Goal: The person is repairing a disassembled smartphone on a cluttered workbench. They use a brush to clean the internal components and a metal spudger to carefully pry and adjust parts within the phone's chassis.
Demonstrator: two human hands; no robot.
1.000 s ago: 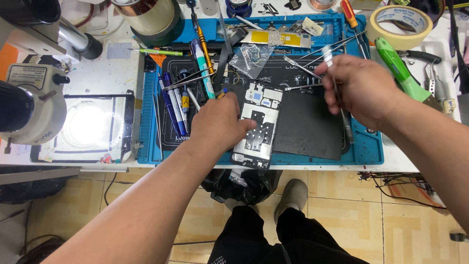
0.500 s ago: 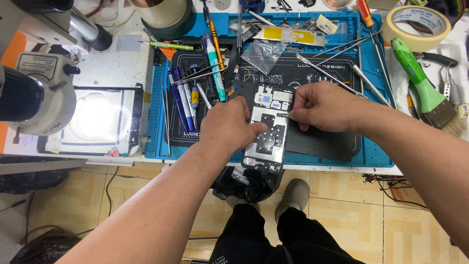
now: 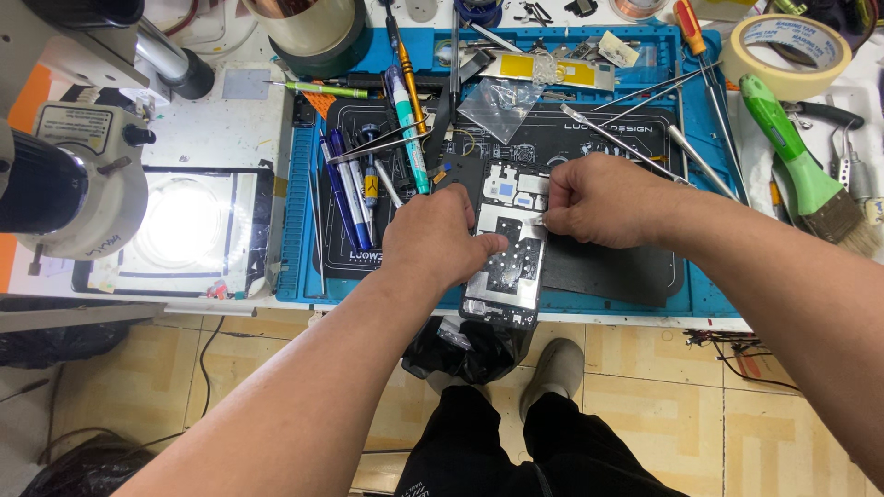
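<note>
An opened phone [image 3: 506, 267], back cover off and its inner plates showing, lies on the black work mat [image 3: 608, 271] at the table's front edge. My left hand [image 3: 442, 235] presses on the phone's left side, fingers resting across its middle. My right hand [image 3: 599, 201] sits at the phone's upper right edge with the fingertips pinched on a small pale piece there; what it is I cannot make out.
A blue tray mat [image 3: 295, 258] holds pens, tweezers [image 3: 626, 133] and screwdrivers [image 3: 405, 78] behind the phone. A microscope [image 3: 64, 175] with a lit ring stands at the left. A green brush [image 3: 810, 184] and a tape roll [image 3: 792, 51] lie at the right. A dark bag hangs below the table edge.
My right hand has come from the right side of the mat in to the phone's upper right edge and pinched there. My left hand has stayed on the phone.
</note>
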